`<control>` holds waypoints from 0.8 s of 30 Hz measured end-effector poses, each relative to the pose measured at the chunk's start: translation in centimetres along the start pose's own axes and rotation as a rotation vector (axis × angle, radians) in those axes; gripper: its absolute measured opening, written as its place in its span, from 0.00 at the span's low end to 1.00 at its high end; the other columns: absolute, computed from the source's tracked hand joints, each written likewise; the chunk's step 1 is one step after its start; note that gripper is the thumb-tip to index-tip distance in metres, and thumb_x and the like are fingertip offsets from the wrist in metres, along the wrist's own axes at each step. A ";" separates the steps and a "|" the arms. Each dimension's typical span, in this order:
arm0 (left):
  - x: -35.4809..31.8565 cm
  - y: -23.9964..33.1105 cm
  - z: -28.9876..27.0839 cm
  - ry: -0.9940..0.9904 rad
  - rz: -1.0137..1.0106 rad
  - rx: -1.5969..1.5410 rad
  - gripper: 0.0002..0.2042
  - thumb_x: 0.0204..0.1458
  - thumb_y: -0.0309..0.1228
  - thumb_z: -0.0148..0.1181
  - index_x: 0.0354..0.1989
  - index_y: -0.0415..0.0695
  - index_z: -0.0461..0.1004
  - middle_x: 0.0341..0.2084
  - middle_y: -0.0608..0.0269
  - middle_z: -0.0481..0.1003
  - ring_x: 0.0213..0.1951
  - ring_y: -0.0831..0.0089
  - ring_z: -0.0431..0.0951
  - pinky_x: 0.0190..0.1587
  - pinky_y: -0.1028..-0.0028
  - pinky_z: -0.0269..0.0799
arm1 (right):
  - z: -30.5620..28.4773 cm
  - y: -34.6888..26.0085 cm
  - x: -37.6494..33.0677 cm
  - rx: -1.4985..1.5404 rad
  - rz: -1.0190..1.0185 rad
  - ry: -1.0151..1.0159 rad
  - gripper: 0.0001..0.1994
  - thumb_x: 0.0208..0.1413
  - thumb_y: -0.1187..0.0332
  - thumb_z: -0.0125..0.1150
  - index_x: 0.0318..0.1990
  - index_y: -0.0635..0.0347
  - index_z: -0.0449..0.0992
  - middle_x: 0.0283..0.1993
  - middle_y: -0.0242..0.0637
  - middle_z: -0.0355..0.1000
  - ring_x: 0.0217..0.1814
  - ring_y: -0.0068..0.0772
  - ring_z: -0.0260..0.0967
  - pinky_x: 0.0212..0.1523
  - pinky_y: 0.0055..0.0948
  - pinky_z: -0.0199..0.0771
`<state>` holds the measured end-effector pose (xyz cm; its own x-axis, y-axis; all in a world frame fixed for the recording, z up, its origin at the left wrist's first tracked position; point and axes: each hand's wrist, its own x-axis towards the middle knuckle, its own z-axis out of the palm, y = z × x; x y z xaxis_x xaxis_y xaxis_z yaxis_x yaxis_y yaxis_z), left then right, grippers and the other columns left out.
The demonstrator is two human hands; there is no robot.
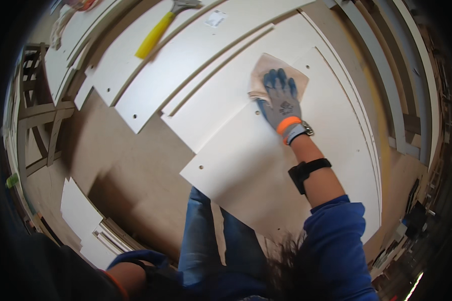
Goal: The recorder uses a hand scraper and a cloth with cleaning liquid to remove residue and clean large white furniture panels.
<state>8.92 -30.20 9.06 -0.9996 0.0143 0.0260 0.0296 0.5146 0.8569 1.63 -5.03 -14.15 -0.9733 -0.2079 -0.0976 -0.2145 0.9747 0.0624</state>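
Note:
My right hand (282, 98), in a grey glove with blue fingertips and an orange cuff, presses a folded pale pink cloth (299, 79) against a white board. Its fingers lie stretched out and slightly apart on top of the cloth. Beneath it, the white panel (236, 145) has small drilled holes near its edges and overlaps another white panel (206, 113). Of my left arm, only the forearm (129, 275) and an orange cuff edge show at the lower left; the left hand itself is not visible.
More white boards (160, 70) lie side by side toward the far left, one bearing a yellow-handled scraper (155, 35). A wooden stand (47, 118) is at the left edge. White offcuts (83, 210) sit lower left, and long grey beams (381, 70) run along the right.

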 end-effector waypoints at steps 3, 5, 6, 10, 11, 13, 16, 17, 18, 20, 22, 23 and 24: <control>-2.8 -3.2 0.8 -0.057 -0.062 -0.034 0.16 0.61 0.32 0.45 0.46 0.32 0.72 0.36 0.50 0.76 0.36 0.68 0.74 0.43 0.69 0.70 | 1.1 0.5 0.9 -0.197 0.087 -0.102 0.32 0.61 0.50 0.40 0.69 0.57 0.51 0.72 0.45 0.46 0.76 0.45 0.38 0.72 0.47 0.33; -4.3 -4.0 0.4 -0.036 -0.083 -0.065 0.16 0.61 0.32 0.46 0.47 0.32 0.71 0.37 0.50 0.76 0.36 0.68 0.74 0.42 0.69 0.70 | 2.8 3.8 1.1 -0.110 0.145 0.053 0.32 0.61 0.49 0.40 0.68 0.57 0.53 0.73 0.44 0.46 0.76 0.44 0.38 0.72 0.45 0.34; -5.2 -4.1 -0.4 -0.014 -0.096 -0.068 0.16 0.61 0.32 0.46 0.48 0.32 0.71 0.37 0.50 0.76 0.36 0.68 0.74 0.42 0.69 0.70 | 2.6 4.3 1.1 -0.107 0.187 0.098 0.31 0.61 0.50 0.41 0.68 0.57 0.53 0.73 0.44 0.46 0.76 0.44 0.38 0.72 0.45 0.34; -8.2 -2.9 -5.4 0.178 -0.107 -0.048 0.16 0.60 0.33 0.47 0.49 0.32 0.71 0.37 0.49 0.75 0.36 0.68 0.74 0.41 0.69 0.71 | 1.1 2.6 1.6 -0.072 0.235 0.159 0.30 0.62 0.52 0.43 0.68 0.56 0.55 0.72 0.43 0.47 0.76 0.44 0.38 0.72 0.45 0.34; -8.9 -2.6 -6.9 0.245 -0.104 -0.032 0.17 0.60 0.33 0.47 0.50 0.32 0.70 0.37 0.49 0.75 0.36 0.68 0.74 0.41 0.68 0.71 | 1.2 1.1 0.2 -0.272 0.054 0.117 0.30 0.62 0.52 0.42 0.67 0.58 0.55 0.72 0.43 0.49 0.75 0.44 0.40 0.72 0.46 0.35; -10.4 -2.0 -10.0 0.377 -0.089 0.014 0.17 0.60 0.33 0.48 0.50 0.32 0.70 0.38 0.49 0.75 0.36 0.68 0.74 0.40 0.68 0.71 | 1.6 -5.5 -2.4 -0.022 -0.061 0.186 0.31 0.61 0.50 0.43 0.66 0.62 0.56 0.70 0.45 0.53 0.73 0.48 0.45 0.71 0.49 0.39; -12.3 -2.3 -13.0 0.505 -0.078 0.083 0.17 0.60 0.33 0.48 0.52 0.32 0.70 0.38 0.49 0.75 0.37 0.68 0.74 0.40 0.68 0.72 | -1.0 -15.8 -6.9 -0.047 -0.430 -0.138 0.31 0.57 0.51 0.47 0.63 0.60 0.59 0.67 0.46 0.54 0.74 0.44 0.44 0.70 0.46 0.40; -12.5 -2.9 -13.3 0.528 -0.085 0.076 0.18 0.60 0.33 0.49 0.52 0.32 0.70 0.38 0.49 0.75 0.37 0.68 0.74 0.39 0.68 0.72 | 0.5 -16.4 -8.6 0.039 -0.567 -0.026 0.30 0.57 0.52 0.48 0.63 0.61 0.59 0.68 0.46 0.54 0.74 0.42 0.44 0.71 0.46 0.39; -13.0 -3.7 -13.6 0.537 -0.105 0.064 0.18 0.60 0.33 0.49 0.52 0.32 0.70 0.39 0.49 0.75 0.37 0.68 0.74 0.39 0.68 0.72 | 0.7 -16.2 -8.3 0.031 -0.590 -0.059 0.31 0.57 0.53 0.47 0.64 0.62 0.58 0.68 0.46 0.53 0.74 0.43 0.44 0.71 0.45 0.38; -14.3 -5.8 -14.3 0.514 -0.205 0.034 0.18 0.60 0.33 0.50 0.53 0.32 0.69 0.39 0.49 0.75 0.37 0.68 0.74 0.39 0.67 0.72 | 1.0 -14.3 -7.3 0.043 -0.448 -0.084 0.31 0.58 0.53 0.45 0.65 0.63 0.56 0.70 0.47 0.51 0.74 0.45 0.44 0.72 0.44 0.38; -15.5 -8.7 -13.6 0.470 -0.315 -0.057 0.19 0.60 0.34 0.50 0.54 0.32 0.69 0.39 0.49 0.75 0.37 0.68 0.74 0.38 0.67 0.72 | 1.0 -7.5 -5.1 0.135 -0.128 0.016 0.32 0.60 0.53 0.43 0.67 0.64 0.53 0.70 0.49 0.51 0.73 0.48 0.45 0.72 0.44 0.38; -16.2 -10.6 -13.2 0.404 -0.356 -0.126 0.21 0.62 0.37 0.50 0.55 0.32 0.69 0.37 0.58 0.75 0.40 0.72 0.73 0.47 0.71 0.69 | 1.0 -4.2 -4.1 0.048 -0.026 0.036 0.32 0.61 0.52 0.42 0.66 0.66 0.54 0.70 0.51 0.50 0.73 0.48 0.44 0.71 0.44 0.38; -17.4 -12.0 -12.3 0.472 -0.475 -0.136 0.21 0.61 0.38 0.51 0.54 0.33 0.70 0.38 0.58 0.75 0.40 0.73 0.73 0.47 0.71 0.69 | 1.2 -2.0 -3.9 -0.013 0.032 0.156 0.31 0.61 0.52 0.41 0.65 0.67 0.57 0.70 0.51 0.49 0.73 0.48 0.43 0.71 0.45 0.38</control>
<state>25.96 -47.15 4.68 -0.7976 -0.5778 -0.1735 -0.3811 0.2596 0.8874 5.96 -6.05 -15.12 -0.9803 -0.1883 0.0602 -0.1836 0.9801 0.0758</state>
